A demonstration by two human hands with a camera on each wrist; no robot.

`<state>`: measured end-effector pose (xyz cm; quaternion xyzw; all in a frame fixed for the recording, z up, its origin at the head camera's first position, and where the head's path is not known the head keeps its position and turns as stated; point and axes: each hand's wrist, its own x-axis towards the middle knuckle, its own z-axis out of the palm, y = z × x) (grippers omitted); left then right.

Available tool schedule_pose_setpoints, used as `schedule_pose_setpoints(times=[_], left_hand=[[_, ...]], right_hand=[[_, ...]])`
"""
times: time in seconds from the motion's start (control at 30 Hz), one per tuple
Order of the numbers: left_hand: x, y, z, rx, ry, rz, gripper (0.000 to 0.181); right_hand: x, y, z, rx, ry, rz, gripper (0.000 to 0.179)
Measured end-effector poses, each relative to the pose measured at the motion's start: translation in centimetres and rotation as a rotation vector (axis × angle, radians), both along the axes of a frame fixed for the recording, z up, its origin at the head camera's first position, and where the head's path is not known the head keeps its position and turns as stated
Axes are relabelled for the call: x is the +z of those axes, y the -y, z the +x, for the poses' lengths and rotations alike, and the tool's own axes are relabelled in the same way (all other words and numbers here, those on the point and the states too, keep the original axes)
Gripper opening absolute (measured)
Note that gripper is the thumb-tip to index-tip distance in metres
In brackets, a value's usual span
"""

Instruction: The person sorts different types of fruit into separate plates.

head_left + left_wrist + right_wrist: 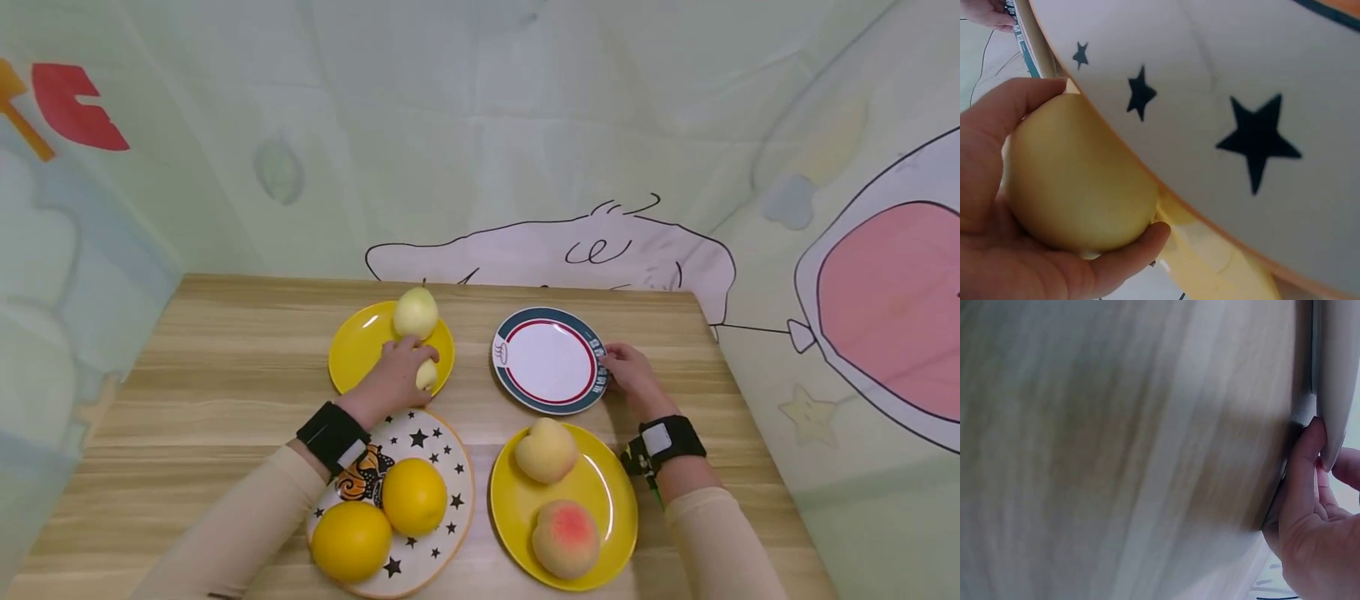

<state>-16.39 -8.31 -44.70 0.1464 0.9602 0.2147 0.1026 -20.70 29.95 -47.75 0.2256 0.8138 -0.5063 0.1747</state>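
My left hand [392,377] holds a pale yellow pear [427,375] at the front right of the far yellow plate [351,348]. In the left wrist view, thumb and fingers curl round the pear's sides. Whether it touches the plate I cannot tell. Just behind it, another pear [416,315] with a dark stem stands on that plate. My right hand [637,377] pinches the right rim of a white plate [553,362] with a blue border and red ring. Seen in the right wrist view, the thumb is on one face of the plate's edge [1338,369] and fingers are beneath.
Nearer me on the left, a star-patterned plate [450,546] bears two orange-yellow fruits [415,497], partly under my left forearm. To its right, a second yellow plate [618,521] carries two peaches [566,539]. A printed cloth [450,150] rises behind the wooden table [247,333].
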Motion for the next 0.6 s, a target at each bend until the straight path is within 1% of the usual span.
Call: schedule_pose_setpoints(times=[0.17,0.3,0.47,0.6], left_hand=[[-0.26,-0.01,-0.53,0.011,-0.013,-0.001,0.047],[-0.22,-0.14,-0.65,0.010,-0.021,-0.006,0.047],[-0.25,-0.26,-0.54,0.006,-0.016,-0.024,0.050],[-0.29,-0.33,-0.46,0.001,-0.030,-0.026,0.050]], right_hand=[[-0.41,0.15,-0.17,0.008,-0.040,0.033,0.044],[-0.54,0.04,-0.13,0.011,-0.053,0.035,0.044],[-0.32,0.08,-0.05,0.012,-0.030,0.017,0.046],[-0.40,-0.29,0.11,0.017,-0.011,-0.010,0.051]])
